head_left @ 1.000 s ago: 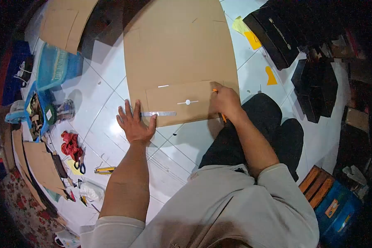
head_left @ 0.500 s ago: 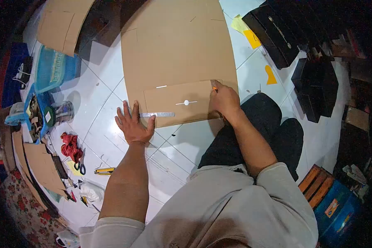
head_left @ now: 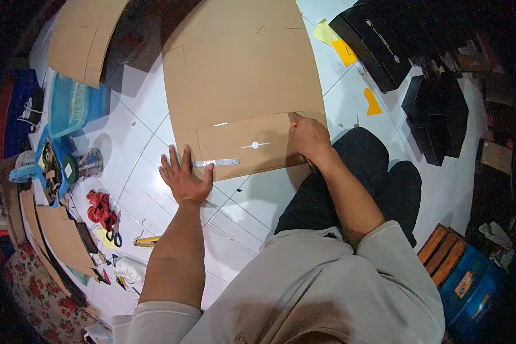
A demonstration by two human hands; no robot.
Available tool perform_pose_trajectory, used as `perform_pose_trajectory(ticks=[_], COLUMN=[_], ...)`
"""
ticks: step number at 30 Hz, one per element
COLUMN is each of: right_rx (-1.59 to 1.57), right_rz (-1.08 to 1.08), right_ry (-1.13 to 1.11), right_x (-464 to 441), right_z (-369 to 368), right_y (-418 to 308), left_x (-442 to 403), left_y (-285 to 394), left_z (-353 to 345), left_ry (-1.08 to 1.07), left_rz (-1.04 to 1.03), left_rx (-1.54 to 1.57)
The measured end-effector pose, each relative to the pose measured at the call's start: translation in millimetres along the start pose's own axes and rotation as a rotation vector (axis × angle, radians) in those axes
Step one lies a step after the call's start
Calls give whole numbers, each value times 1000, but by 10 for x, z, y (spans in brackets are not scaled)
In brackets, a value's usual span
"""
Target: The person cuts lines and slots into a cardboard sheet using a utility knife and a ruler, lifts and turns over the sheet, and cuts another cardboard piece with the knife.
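Observation:
A large sheet of brown cardboard (head_left: 241,69) lies on the tiled floor, with pencil lines, a slot and a round hole with narrow slits cut in its near part. My left hand (head_left: 184,178) is spread flat at the sheet's near left edge, its thumb against a steel ruler (head_left: 221,163). My right hand (head_left: 308,137) is closed round a utility knife (head_left: 293,123), of which a bit of orange shows at the fingers. Its tip is at the upper right corner of the marked rectangle. Most of the knife is hidden by the hand.
A yellow cutter (head_left: 147,241), scissors (head_left: 116,232) and a red cloth (head_left: 101,211) lie left. Beyond them stand a blue basin (head_left: 77,103) and a clear jar (head_left: 89,163). Black boxes (head_left: 370,46) and yellow paper pieces (head_left: 372,101) are at right, a blue crate (head_left: 470,286) lower right.
The whole view has shifted slightly. Against the cardboard, both hands are in nearly the same places, with the left still flat and the right still gripping the utility knife.

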State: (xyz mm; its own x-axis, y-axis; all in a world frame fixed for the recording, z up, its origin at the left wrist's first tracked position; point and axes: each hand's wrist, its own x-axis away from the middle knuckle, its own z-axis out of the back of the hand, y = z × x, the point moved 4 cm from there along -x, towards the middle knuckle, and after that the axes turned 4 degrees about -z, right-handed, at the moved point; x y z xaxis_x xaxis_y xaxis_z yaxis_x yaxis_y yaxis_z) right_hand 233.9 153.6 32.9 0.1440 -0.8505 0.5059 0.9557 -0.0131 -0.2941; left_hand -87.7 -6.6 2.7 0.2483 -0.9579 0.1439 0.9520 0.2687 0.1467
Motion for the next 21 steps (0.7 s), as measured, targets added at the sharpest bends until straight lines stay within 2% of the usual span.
perform_pose_trajectory(ticks=[9,15,19,21], right_rx=[180,307,341,313], right_rz=[-77,-51,16,-110], right_ry=[-38,0,-57,2], right_x=[-5,-91,-141,-221], right_z=[233,230,259,212], right_y=[-183,-216,-177,-107], left_x=[23,12,26,5], left_y=[-16,-14,-31,-33], left_z=[-10,-19,-45,-44], left_ry=[52,28,-2,20], left_rz=[-29,-14,8,4], left_rx=[34,20,12,20])
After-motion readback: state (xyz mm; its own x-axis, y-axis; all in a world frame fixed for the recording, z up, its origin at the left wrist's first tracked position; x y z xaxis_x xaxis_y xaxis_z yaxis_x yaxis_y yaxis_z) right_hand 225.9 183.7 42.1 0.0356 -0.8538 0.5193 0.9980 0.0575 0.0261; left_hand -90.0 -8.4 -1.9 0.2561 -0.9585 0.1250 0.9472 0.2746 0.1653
